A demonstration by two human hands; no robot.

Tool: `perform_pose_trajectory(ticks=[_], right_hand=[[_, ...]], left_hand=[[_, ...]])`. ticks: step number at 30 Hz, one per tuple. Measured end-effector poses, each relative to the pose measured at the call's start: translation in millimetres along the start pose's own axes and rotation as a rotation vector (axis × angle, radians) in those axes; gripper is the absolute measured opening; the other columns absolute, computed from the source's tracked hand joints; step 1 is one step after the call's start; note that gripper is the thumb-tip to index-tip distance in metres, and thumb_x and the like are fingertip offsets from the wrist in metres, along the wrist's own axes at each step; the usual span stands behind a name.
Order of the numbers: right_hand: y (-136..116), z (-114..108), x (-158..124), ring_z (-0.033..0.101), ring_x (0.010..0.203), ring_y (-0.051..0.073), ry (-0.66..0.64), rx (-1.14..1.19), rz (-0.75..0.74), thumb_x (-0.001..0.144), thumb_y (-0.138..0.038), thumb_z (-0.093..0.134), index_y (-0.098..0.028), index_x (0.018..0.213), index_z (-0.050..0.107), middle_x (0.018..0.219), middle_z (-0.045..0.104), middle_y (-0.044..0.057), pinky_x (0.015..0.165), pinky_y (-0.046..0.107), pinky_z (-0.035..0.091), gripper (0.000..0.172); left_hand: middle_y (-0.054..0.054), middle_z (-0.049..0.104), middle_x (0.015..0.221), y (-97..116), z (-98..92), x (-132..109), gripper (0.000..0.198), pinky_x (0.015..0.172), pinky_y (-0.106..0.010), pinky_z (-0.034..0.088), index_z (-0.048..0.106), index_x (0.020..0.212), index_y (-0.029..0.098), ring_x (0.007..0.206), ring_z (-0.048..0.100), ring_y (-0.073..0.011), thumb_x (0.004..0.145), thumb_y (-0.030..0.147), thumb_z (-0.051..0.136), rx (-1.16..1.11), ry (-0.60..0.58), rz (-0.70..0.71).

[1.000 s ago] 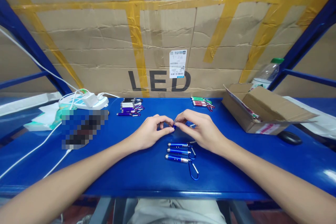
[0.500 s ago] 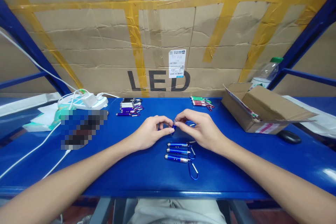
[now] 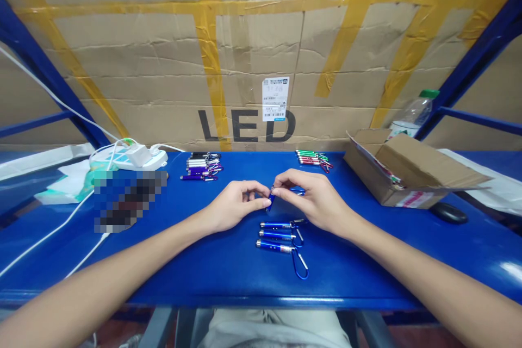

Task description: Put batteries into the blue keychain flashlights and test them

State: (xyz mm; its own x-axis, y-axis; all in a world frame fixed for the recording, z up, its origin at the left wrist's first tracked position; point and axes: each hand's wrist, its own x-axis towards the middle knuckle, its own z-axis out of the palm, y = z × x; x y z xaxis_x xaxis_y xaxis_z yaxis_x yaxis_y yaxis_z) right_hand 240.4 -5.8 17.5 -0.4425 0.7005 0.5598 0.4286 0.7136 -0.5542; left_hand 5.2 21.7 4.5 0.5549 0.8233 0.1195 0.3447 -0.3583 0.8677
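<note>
My left hand point(image 3: 232, 207) and my right hand point(image 3: 315, 200) meet above the middle of the blue table point(image 3: 228, 261). Both pinch one small blue keychain flashlight point(image 3: 270, 199) between their fingertips, the left at its body, the right at its upper end. A blue carabiner point(image 3: 296, 192) shows just behind my right fingers. Just in front of my hands lie three blue keychain flashlights point(image 3: 279, 235) in a row, one with a blue carabiner clip point(image 3: 300, 266) trailing toward me.
Purple and black flashlights point(image 3: 202, 166) are piled at the back left, green and red ones point(image 3: 313, 159) at the back right. An open cardboard box point(image 3: 408, 171), a bottle point(image 3: 412, 114) and a black mouse point(image 3: 448, 213) stand right. A power strip point(image 3: 134, 156) with cables lies left.
The held flashlight has tilted slightly, and my right fingertips have shifted a little left and up on it. Nothing else has moved.
</note>
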Motion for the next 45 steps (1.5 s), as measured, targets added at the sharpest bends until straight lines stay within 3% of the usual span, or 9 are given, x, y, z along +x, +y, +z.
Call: perform_pose_trajectory(ticks=[9, 31, 45], right_hand=[[-3.3, -0.7, -1.4, 0.066, 0.084, 0.016, -0.021, -0.024, -0.016, 0.105, -0.023, 0.067, -0.02, 0.098, 0.07, 0.093, 0.072, 0.002, 0.077, 0.027, 0.05, 0.008], [-3.0, -0.7, -0.1, 0.067, 0.085, 0.017, 0.002, -0.027, -0.049, 0.106, -0.022, 0.065, -0.02, 0.1, 0.07, 0.095, 0.073, 0.002, 0.08, 0.028, 0.051, 0.007], [-2.4, -0.5, -0.4, 0.069, 0.088, 0.018, 0.0, -0.027, -0.067, 0.106, -0.023, 0.064, -0.021, 0.102, 0.071, 0.097, 0.074, 0.004, 0.082, 0.03, 0.054, 0.008]], left_hand=[[0.0, 0.06, 0.079, -3.9, -3.3, 0.5, 0.041, 0.067, -0.028, 0.036, 0.081, 0.118, 0.016, 0.072, 0.046, -0.0152, 0.092, 0.047, 0.073, 0.023, -0.075, 0.015], [-0.001, 0.063, 0.082, -2.8, -6.6, 0.3, 0.038, 0.069, -0.029, 0.039, 0.082, 0.115, 0.019, 0.073, 0.049, -0.0159, 0.092, 0.047, 0.073, 0.09, -0.039, 0.006], [-0.004, 0.073, 0.097, -4.8, -5.2, 0.2, 0.036, 0.071, -0.028, 0.043, 0.08, 0.116, 0.018, 0.078, 0.055, -0.0168, 0.094, 0.045, 0.071, 0.105, -0.037, 0.032]])
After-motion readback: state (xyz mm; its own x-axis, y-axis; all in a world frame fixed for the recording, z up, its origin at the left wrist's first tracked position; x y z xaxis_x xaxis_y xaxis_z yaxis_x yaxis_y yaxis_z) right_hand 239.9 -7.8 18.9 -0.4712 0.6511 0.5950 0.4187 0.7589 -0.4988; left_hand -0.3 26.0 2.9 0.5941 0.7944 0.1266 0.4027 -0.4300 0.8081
